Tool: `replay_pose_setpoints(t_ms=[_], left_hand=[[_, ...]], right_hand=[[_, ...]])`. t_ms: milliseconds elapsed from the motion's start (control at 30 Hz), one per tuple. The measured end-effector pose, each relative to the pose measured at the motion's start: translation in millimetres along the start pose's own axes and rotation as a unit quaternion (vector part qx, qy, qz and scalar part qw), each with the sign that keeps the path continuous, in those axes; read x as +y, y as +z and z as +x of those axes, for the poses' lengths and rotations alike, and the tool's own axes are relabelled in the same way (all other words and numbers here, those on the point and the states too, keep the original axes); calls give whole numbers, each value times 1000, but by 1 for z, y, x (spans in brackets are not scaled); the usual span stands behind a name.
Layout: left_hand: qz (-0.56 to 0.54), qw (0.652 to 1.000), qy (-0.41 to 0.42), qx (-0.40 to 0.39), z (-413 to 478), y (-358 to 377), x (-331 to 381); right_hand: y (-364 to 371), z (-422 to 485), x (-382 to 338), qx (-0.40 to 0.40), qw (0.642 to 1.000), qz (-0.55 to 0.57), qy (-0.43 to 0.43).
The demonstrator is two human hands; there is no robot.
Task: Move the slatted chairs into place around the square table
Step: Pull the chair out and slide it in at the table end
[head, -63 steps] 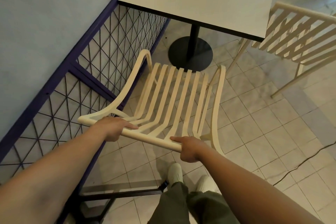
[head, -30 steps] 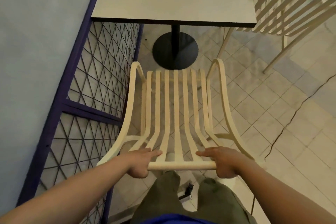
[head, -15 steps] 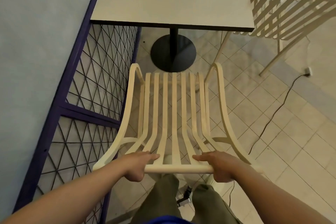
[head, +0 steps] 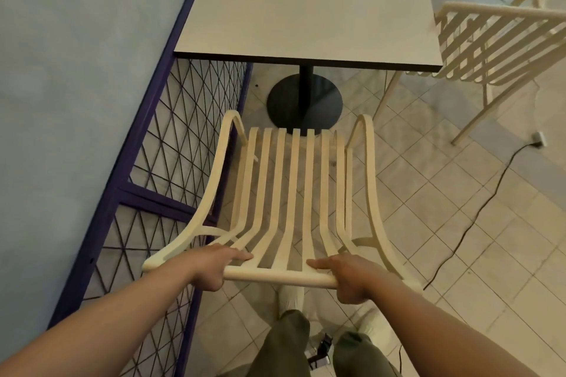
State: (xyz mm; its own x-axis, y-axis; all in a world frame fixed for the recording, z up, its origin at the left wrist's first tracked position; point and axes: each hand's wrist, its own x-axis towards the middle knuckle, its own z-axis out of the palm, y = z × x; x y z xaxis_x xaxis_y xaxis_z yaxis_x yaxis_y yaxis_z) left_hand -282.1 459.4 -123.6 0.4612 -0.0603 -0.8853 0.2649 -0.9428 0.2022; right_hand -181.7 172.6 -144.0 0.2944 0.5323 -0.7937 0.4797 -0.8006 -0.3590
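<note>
A cream slatted chair (head: 294, 187) stands in front of me, its seat facing the square white table (head: 306, 15). My left hand (head: 211, 266) grips the left part of the chair's top back rail, and my right hand (head: 349, 277) grips the right part. The chair's front edge lies near the table's black round base (head: 304, 104), short of the tabletop's near edge. A second cream slatted chair (head: 493, 37) stands at the table's right side, tilted in the view.
A purple-framed wire mesh fence (head: 159, 168) and a grey wall (head: 76, 70) run close along the chair's left side. A black cable (head: 477, 211) with a plug crosses the tiled floor on the right. My legs and white shoes (head: 291, 297) are just behind the chair.
The chair has swung from an angle to face the table squarely and has edged a little closer to it. Both hands have kept their grip on the back rail.
</note>
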Motion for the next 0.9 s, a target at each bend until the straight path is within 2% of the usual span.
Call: replay_pose_setpoints(t_ms=[300, 500, 900], left_hand=[[33, 996, 5, 83, -6, 5, -26], [50, 997, 19, 63, -9, 2, -29], [72, 996, 18, 53, -20, 4, -44]], right_hand=[[-8, 10, -13, -4, 1000, 8, -5], [-15, -4, 0, -36, 999, -4, -37], [4, 2, -21, -12, 998, 17, -56]])
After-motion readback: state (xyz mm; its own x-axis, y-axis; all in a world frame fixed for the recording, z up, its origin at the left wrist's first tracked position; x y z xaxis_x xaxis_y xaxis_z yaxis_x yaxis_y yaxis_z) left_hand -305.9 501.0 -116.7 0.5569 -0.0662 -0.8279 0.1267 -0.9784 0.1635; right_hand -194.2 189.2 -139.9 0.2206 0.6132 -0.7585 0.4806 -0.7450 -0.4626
